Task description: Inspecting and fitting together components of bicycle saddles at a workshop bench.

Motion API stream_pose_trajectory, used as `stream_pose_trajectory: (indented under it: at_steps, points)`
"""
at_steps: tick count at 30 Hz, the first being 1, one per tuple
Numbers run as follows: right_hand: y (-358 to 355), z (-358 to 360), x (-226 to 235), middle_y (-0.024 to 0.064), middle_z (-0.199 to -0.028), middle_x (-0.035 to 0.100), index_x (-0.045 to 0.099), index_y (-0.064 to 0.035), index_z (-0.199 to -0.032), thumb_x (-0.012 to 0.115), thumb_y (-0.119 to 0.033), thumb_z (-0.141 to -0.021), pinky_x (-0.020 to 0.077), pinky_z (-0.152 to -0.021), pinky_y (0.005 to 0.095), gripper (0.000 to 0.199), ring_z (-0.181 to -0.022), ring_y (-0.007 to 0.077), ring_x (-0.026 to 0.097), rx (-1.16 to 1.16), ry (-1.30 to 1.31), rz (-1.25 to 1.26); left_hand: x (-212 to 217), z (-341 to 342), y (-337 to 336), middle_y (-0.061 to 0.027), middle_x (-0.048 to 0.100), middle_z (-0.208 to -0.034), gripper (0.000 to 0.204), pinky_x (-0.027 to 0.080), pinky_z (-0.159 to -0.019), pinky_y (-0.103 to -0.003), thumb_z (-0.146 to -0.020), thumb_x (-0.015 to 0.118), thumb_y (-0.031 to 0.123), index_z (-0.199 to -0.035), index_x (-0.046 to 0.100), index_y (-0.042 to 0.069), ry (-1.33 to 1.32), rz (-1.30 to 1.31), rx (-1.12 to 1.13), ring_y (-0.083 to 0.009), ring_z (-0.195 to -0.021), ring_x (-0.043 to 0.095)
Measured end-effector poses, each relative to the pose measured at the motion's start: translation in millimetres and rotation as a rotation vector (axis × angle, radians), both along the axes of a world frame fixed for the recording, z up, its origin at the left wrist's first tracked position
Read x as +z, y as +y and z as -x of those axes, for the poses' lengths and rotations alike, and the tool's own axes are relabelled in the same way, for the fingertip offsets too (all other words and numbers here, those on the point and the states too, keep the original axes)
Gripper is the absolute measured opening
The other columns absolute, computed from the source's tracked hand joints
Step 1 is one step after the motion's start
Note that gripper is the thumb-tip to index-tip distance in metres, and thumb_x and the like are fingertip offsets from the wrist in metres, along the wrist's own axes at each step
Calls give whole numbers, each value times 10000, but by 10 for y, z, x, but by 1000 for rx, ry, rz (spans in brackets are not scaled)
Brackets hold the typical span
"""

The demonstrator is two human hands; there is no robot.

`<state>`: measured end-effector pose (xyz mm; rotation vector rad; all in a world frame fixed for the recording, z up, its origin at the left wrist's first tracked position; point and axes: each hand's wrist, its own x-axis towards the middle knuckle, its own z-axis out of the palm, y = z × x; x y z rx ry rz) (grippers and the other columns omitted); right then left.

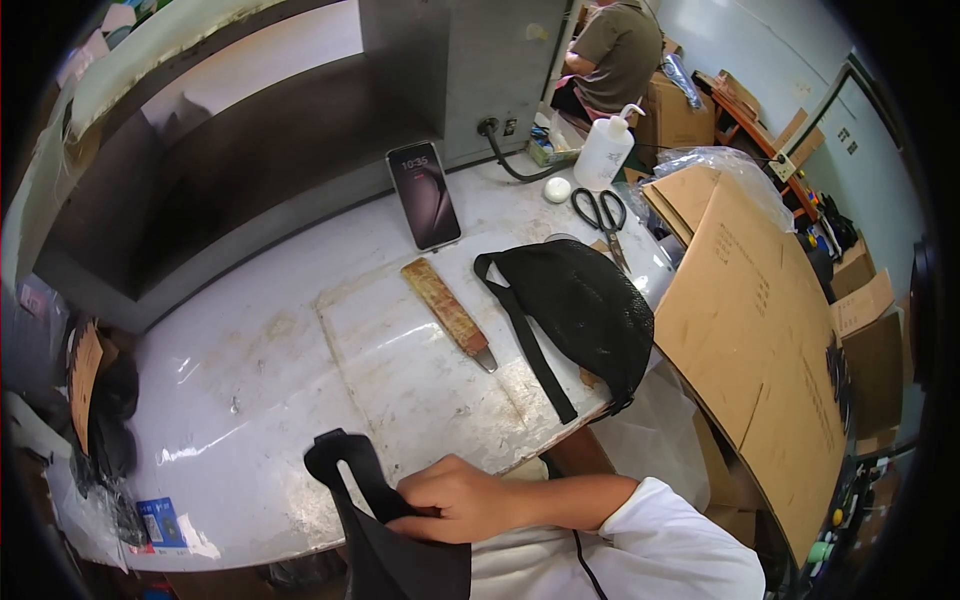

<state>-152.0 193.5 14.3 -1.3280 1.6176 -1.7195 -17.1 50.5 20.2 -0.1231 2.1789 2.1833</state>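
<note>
At the table's near edge, my right hand (450, 502) reaches in from the right, fingers curled and closed on a black fabric piece (400, 545) with a loop and a long slot at its upper end. The fingertips are partly hidden by the fabric, and its lower part runs out of the picture. My left hand does not show. Beyond the right hand lies a blade tool with a worn brown handle (445, 308), its metal tip toward me. To its right is a black mesh pouch (578, 300) with a strap (540, 360) trailing toward the near edge.
A lit phone (424, 198) leans upright near the grey machine housing (405, 85). Black scissors (602, 215), a white ball (557, 190) and a white squeeze bottle (604, 153) are at the back right. Large cardboard (750, 340) borders the table's right; a person (618, 55) sits beyond.
</note>
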Motion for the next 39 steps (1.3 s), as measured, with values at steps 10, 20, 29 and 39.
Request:
stream_pose_trajectory:
  at_steps: [10,20,29,39]
  points:
    - [-31,-138,44,-18,-645,589,667,17,-792,658,-201,-940,420,-562,206,264,-633,20,526,555,-754,-23,391,-115,-302,-191,489,-1325,738,457,-918,-356,-905,599,362,-1462,289,-10,-88,241,-86,-261,-1126,552]
    - [3,-123,-74,37,-757,519,542,31,-1025,418,-644,-951,392,-565,242,690,-635,101,497,502,-926,-3,547,-12,-449,-190,518,-1288,747,473,-882,-350,-896,618,375,-1462,302,3,-123,436,-314,-257,-1078,577]
    - [73,-230,-153,75,-893,599,561,32,-989,371,-576,-994,461,-717,284,637,-801,139,583,429,-726,-142,144,71,250,-56,557,-920,791,457,-649,-268,-945,378,670,-1416,365,34,223,-448,856,-173,-802,543]
    - [-237,-226,171,83,-545,555,571,-15,-805,695,-149,-899,400,-422,294,205,-442,160,556,-272,-23,-77,10,113,395,-69,621,-1056,785,442,-905,-304,-925,331,727,-1142,587,17,108,-688,908,-185,-992,576]
